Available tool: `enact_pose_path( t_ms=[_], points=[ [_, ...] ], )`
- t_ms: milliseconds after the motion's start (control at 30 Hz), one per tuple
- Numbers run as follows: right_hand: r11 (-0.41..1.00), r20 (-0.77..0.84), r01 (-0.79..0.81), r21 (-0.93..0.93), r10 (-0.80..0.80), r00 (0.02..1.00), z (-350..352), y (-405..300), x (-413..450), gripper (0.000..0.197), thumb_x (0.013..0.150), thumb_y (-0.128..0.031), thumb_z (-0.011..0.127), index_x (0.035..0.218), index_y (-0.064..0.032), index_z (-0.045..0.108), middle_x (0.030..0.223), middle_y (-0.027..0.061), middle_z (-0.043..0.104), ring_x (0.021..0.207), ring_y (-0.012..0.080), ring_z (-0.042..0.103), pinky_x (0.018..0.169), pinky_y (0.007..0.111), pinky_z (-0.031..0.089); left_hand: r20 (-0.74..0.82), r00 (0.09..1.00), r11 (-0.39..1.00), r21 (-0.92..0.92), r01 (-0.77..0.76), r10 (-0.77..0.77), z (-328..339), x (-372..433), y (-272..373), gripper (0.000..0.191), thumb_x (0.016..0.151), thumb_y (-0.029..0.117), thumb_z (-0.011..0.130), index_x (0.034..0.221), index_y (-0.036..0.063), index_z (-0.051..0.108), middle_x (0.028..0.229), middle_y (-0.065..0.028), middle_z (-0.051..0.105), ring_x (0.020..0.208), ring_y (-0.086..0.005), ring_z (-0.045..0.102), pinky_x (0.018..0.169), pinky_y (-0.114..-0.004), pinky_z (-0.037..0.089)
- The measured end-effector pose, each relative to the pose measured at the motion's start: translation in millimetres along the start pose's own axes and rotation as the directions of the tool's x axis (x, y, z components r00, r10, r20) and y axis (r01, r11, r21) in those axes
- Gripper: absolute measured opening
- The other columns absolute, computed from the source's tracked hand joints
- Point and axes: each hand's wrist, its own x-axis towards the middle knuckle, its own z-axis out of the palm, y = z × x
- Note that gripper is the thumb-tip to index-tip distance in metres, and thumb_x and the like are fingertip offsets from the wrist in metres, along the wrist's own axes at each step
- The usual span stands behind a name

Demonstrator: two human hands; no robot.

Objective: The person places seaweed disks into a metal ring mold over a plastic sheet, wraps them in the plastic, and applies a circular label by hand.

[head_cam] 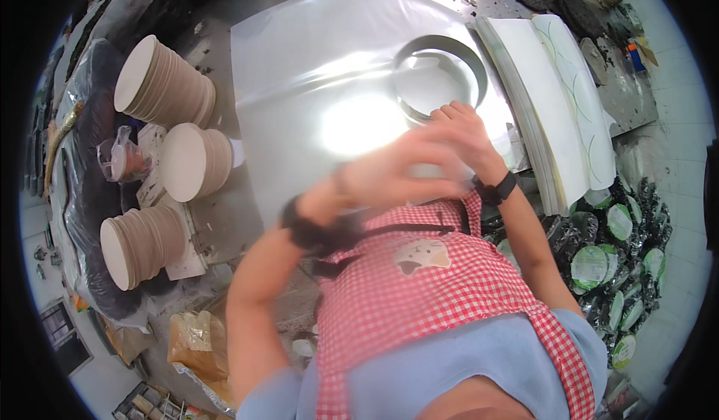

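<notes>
A round, shallow ring (479, 71) with a dark grey inner wall lies on a shiny translucent sheet (281, 116) in front of me. My right hand (460, 133) is at the ring's near rim with its fingers curled; whether it grips the rim is hidden. Motion blurs my left hand (399, 167), which reaches across to the right, close to my right wrist. A gap shows between its thumb and fingers, but any small thing in it cannot be made out. Dark bands circle both wrists.
Stacks of pale round discs (180, 91) stand at the left, beside black plastic bags (92, 206). A thick pile of large white sheets (533, 83) borders the right side. Black-wrapped packs with green and white labels (590, 265) lie below it. A brown bag (196, 341) sits at lower left.
</notes>
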Motion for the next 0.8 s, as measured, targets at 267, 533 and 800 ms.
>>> enact_pose_path(
  t_ms=[267, 533, 800],
  points=[
    [0.995, 0.071, 0.099, -0.013, -0.098, 0.993, 19.4, -3.1, 16.9, 0.019, 0.075, -0.009, 0.065, 0.092, -0.0083, 0.059, 0.088, 0.0059, 0.056, 0.090, 0.0236, 0.055, 0.078, 0.036, 0.043, -0.501, 0.810, 0.476, 0.656, 0.585, -0.306, 7.5, -204.5, -95.6, 0.017, 0.080, 0.026, 0.076, 0.076, 0.0148, 0.063, 0.157, -0.0117, 0.032, 0.148, -0.0365, 0.020, 0.117, -0.055, 0.008],
    [0.997, 0.067, 0.068, -0.024, -0.066, 0.996, 16.6, -4.2, 16.0, 0.019, 0.075, -0.010, 0.067, 0.092, -0.0072, 0.059, 0.088, 0.0070, 0.056, 0.091, 0.0250, 0.055, 0.079, 0.037, 0.043, -0.533, 0.745, 0.453, 0.592, 0.667, -0.400, -6.9, -187.7, -73.6, 0.005, 0.083, 0.016, 0.068, 0.087, 0.0125, 0.068, 0.136, -0.0103, 0.056, 0.134, -0.0297, 0.045, 0.110, -0.051, 0.025],
    [0.995, 0.107, 0.066, -0.077, -0.058, 0.993, 15.0, 4.1, 9.4, 0.015, 0.074, -0.007, 0.063, 0.089, -0.0080, 0.060, 0.087, 0.0055, 0.057, 0.088, 0.0238, 0.056, 0.077, 0.034, 0.045, -0.597, 0.771, 0.581, 0.555, 0.596, -0.220, 10.0, -178.9, -75.0, 0.021, 0.081, 0.019, 0.071, 0.099, 0.0108, 0.065, 0.097, -0.0114, 0.058, 0.101, -0.0274, 0.054, 0.088, -0.039, 0.046]
  ],
)
